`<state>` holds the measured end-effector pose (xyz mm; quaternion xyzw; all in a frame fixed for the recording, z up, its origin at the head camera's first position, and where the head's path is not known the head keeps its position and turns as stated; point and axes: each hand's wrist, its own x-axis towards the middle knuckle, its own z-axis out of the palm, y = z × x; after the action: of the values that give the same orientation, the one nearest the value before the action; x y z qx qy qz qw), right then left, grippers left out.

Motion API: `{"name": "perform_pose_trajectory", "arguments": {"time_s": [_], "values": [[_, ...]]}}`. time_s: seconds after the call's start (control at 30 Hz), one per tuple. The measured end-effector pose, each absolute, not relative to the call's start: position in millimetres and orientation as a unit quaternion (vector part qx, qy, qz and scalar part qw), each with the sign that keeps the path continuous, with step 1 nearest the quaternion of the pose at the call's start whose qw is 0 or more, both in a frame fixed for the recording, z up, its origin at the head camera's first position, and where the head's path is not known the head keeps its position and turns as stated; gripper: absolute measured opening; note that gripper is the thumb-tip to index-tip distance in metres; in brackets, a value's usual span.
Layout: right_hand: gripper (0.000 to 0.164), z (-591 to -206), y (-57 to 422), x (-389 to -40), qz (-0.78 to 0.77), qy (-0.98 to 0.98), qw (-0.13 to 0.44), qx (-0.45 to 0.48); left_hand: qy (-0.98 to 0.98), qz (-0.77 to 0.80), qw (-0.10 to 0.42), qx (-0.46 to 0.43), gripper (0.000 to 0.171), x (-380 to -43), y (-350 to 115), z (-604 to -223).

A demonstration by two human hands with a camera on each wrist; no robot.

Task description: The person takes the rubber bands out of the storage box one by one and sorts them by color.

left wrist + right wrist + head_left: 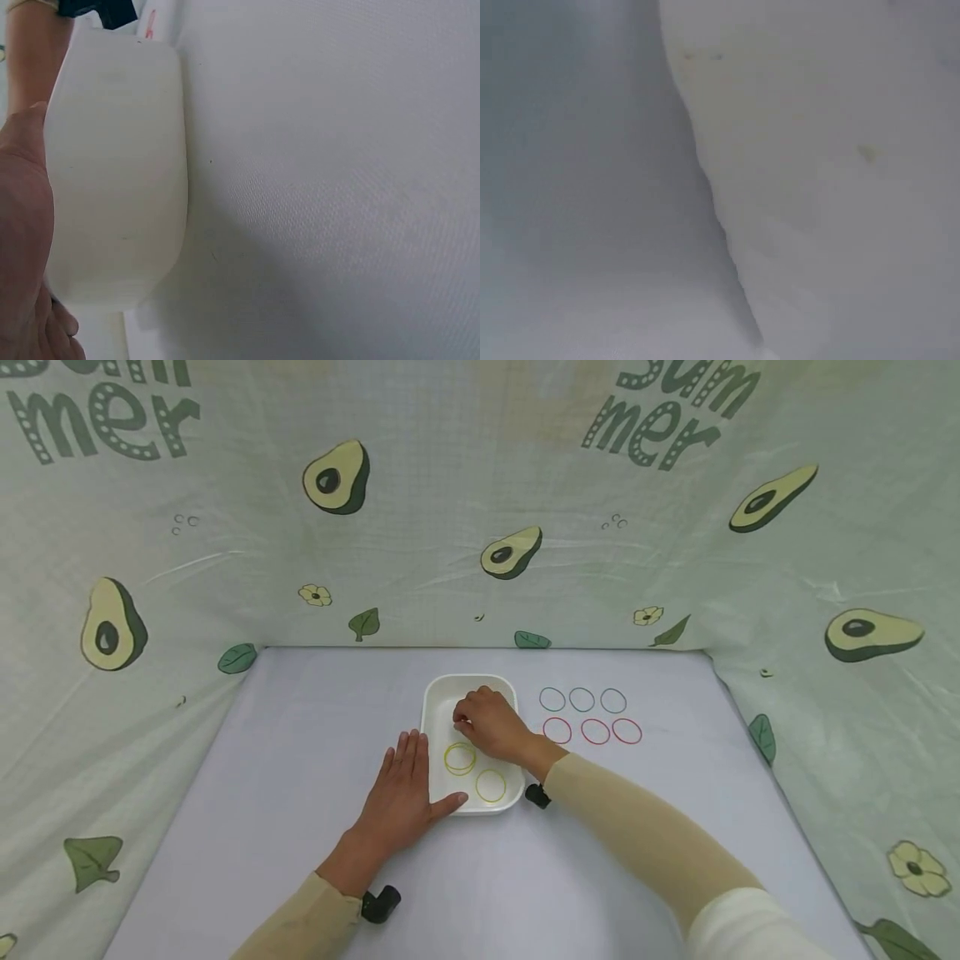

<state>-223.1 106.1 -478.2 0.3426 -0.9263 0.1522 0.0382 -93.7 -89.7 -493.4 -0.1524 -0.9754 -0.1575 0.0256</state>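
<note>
A white rectangular tray [437, 697] sits on the table, also close up as a pale wall [120, 172] in the left wrist view. My left hand [399, 795] lies along its left side near the front corner, fingers straight, thumb spread along the front rim. Over the back right of the tray is my right hand [491, 724], its fingers bent and bunched; whether anything is pinched between them is hidden. Two overlapping thin yellow rings [460, 744] and a single yellow ring [491, 771], like rubber bands, lie in the tray. The right wrist view is blurred.
Right of the tray, three green rings [582, 687] lie in a row behind three red rings [596, 719]; the right forearm passes close to the red row. The white tabletop [337, 718] ends at a hanging avocado-print cloth [420, 602] behind and at both sides.
</note>
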Motion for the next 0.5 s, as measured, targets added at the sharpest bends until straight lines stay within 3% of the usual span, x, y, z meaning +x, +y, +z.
{"name": "perform_pose_trajectory", "arguments": {"time_s": [0.27, 0.5], "values": [[0.005, -483.9, 97.5, -219.8, 0.099, -0.922, 0.0, 0.374, -0.973, -0.166, 0.032, -0.159, 0.119, -93.4, -90.0, -495.2], [0.01, -488.7, 98.4, -219.8, 0.057, -0.918, 0.004, 0.393, -0.974, -0.15, 0.012, -0.167, 0.133, -94.4, -91.7, -491.2]]}}
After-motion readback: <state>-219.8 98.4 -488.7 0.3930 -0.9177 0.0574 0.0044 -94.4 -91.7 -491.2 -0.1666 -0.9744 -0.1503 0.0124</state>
